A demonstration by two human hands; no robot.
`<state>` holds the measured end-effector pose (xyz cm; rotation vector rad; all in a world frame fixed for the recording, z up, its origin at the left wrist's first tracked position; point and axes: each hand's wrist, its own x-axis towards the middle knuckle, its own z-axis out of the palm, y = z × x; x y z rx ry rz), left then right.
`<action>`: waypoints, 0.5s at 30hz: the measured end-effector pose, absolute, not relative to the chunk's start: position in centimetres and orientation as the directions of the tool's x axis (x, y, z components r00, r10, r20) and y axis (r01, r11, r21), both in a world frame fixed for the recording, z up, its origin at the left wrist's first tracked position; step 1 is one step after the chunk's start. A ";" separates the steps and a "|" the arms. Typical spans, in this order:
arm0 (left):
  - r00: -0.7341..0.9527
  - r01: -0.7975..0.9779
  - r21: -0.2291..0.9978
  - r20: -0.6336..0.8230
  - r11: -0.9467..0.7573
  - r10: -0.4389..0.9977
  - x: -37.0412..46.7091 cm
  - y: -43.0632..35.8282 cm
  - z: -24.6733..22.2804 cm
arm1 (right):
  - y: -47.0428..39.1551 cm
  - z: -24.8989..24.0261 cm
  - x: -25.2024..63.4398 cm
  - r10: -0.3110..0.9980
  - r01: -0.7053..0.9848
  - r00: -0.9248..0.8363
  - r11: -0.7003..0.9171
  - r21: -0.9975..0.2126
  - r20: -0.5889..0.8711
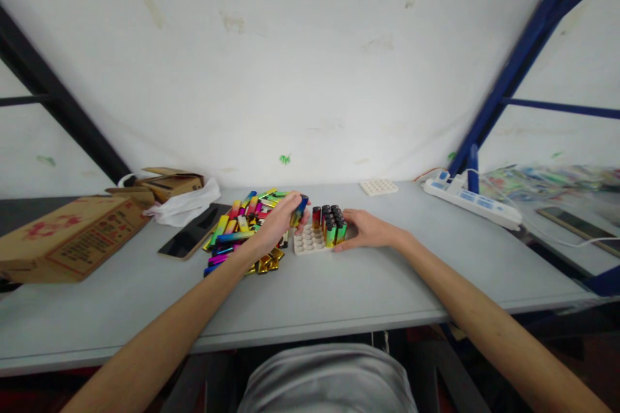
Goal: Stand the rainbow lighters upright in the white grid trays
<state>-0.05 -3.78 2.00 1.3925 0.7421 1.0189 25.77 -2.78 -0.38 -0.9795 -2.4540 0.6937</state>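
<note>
One lighter (300, 210) in pinching left hand (281, 219), right hand (367, 230) half-spread against upright lighters (330, 232), carton print (101, 232) illegible

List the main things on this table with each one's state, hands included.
White tray: partly filled
Upright pieces: standing, black ends up
Left hand: closed on a shiny piece
Right hand: curved at the upright pieces' right; grip unclear
Pile: loose, heaped
Black phone: flat, screen dark
White bag: crumpled
Small carton: flaps open
Second tray: flat
Power strip: on or off, cannot tell
</note>
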 end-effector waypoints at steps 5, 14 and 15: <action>0.354 0.071 0.925 0.326 -0.373 0.877 0.0 -3.7 1.9 | -2.6 -0.6 25.8 0.703 0.512 -0.681 0.658 -0.553 0.206; 0.460 0.286 0.793 0.379 -0.538 0.803 -0.6 -3.2 0.8 | -2.5 -0.8 25.9 0.698 0.506 -0.683 0.665 -0.549 0.216; 0.460 0.319 0.761 0.396 -0.564 0.795 -0.6 -3.2 0.8 | -2.4 -0.8 25.9 0.697 0.507 -0.683 0.668 -0.544 0.218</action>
